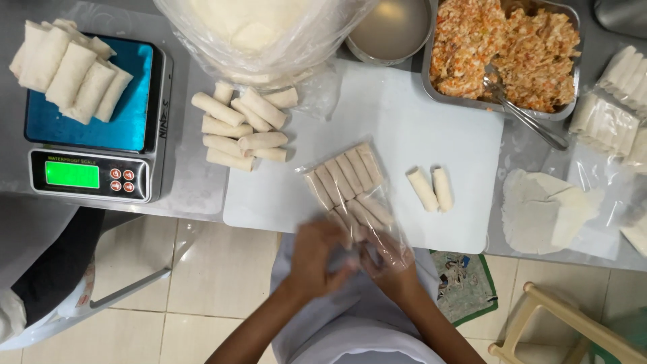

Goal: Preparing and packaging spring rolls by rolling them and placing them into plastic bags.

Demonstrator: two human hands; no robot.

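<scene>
At the near edge of the white plastic cutting board (404, 114), both hands pinch the open end of a clear plastic bag of pale spring rolls (347, 182): left hand (315, 256) and right hand (389, 264), fingers pressed together on the film. Two loose rolls (431, 189) lie at three o'clock, a heap of loose rolls (244, 128) at ten, a blue-topped digital scale (101, 121) beyond, and a steel tray of orange filling (502, 50) at one.

A clear plastic bag (350, 192) of spring rolls is held at its open end by the left hand (313, 256) and right hand (387, 264), fingers closed on the plastic. Just beyond the grip, two loose rolls (431, 189) lie on the white cutting board (404, 121).
</scene>
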